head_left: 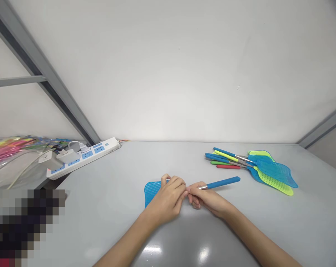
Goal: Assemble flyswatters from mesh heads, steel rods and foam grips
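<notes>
A blue swatter [219, 183] lies crosswise — mesh head [152, 190] left, handle [226, 181] right. The right hand [208, 197] pinches its metal shaft [203, 187]; the left hand [170, 193], nearer the head, bends its fingers — hold unclear.

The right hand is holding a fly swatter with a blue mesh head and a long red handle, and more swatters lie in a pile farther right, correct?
Not quite: the head view shows the long handle of the blue-mesh fly swatter in the right hand is blue, not red. Otherwise, yes.
</notes>
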Motion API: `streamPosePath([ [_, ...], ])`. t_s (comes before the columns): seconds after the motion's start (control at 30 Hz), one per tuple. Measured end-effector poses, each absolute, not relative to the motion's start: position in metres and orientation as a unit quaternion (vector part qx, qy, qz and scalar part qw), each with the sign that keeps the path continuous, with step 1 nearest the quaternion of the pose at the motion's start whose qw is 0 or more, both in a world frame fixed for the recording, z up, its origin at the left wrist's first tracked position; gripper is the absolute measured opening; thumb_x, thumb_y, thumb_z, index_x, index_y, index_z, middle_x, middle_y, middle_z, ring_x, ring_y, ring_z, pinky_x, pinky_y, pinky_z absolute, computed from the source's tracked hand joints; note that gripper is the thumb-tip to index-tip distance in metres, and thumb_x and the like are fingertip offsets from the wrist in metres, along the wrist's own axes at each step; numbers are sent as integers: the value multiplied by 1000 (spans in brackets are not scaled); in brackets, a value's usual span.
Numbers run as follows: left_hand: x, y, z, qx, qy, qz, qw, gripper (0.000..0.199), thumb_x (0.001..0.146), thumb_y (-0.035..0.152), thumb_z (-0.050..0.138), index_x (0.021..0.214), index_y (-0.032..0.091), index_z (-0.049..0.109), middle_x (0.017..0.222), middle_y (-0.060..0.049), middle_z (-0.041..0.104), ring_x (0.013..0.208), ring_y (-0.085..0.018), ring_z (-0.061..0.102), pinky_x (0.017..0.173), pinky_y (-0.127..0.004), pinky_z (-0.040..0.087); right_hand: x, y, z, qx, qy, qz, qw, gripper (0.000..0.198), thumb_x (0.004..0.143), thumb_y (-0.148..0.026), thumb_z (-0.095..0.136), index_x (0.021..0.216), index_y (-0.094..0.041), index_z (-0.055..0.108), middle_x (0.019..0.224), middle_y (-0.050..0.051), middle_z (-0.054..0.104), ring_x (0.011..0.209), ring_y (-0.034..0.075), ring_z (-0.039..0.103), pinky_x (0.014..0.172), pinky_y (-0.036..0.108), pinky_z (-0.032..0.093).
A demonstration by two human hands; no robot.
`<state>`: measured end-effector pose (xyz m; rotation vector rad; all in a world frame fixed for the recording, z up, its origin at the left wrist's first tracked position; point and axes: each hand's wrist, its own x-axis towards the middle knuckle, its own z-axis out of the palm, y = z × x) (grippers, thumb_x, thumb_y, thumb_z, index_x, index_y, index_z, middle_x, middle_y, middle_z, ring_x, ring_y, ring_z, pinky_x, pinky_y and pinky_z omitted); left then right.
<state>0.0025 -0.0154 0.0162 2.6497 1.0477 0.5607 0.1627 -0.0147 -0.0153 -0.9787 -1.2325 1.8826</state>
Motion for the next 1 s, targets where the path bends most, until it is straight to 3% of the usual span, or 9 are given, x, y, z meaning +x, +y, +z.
streamPosePath([
  [0.2,7,-18,13,849,430,292,96,20,82,16,35,95,20,49,105,-6,45,100,-19,39,86,-38,22,159,-15,-15,-350,-414,747,385,34,75,-42,46,59,-13,52,45,-3,38,40,6,33,41,22,21],
  [0.3,11,-26,11,823,415,375,98,23,79,16,40,101,19,47,104,-8,45,98,-19,38,84,-36,25,159,-14,-14,-328,-386,762,403,37,75,-47,43,60,-14,50,48,-3,39,41,6,34,41,21,22],
  [0.37,18,-33,10,827,366,398,156,20,79,15,40,96,19,50,95,-7,48,91,-17,42,81,-33,30,160,-13,-13,-324,-372,760,422,39,74,-50,43,60,-14,49,49,-3,39,41,6,34,42,21,23],
  [0.5,34,-45,1,770,349,379,377,16,82,23,37,75,17,50,74,-3,48,71,-13,43,67,-26,35,162,-10,-14,-344,-366,744,440,41,72,-54,42,63,-15,50,49,-4,38,41,6,35,42,20,25],
  [0.67,45,-37,-17,552,373,394,633,27,80,41,37,70,17,44,58,3,39,51,-8,37,48,-21,28,162,-8,-16,-342,-370,731,460,38,74,-51,41,65,-15,51,50,-4,36,40,6,33,41,20,25],
  [0.8,44,-25,-22,411,364,452,703,34,75,50,41,66,17,42,57,4,36,45,-6,34,44,-20,25,159,-10,-15,-313,-374,749,447,40,75,-52,40,59,-15,47,47,-5,31,41,6,32,44,21,27],
  [1.0,41,-22,-20,385,379,461,704,44,74,54,38,55,15,43,49,4,34,44,-6,31,49,-20,30,153,-17,-10,-290,-390,770,414,44,77,-53,36,53,-15,43,45,-4,32,43,7,35,46,22,26],
])
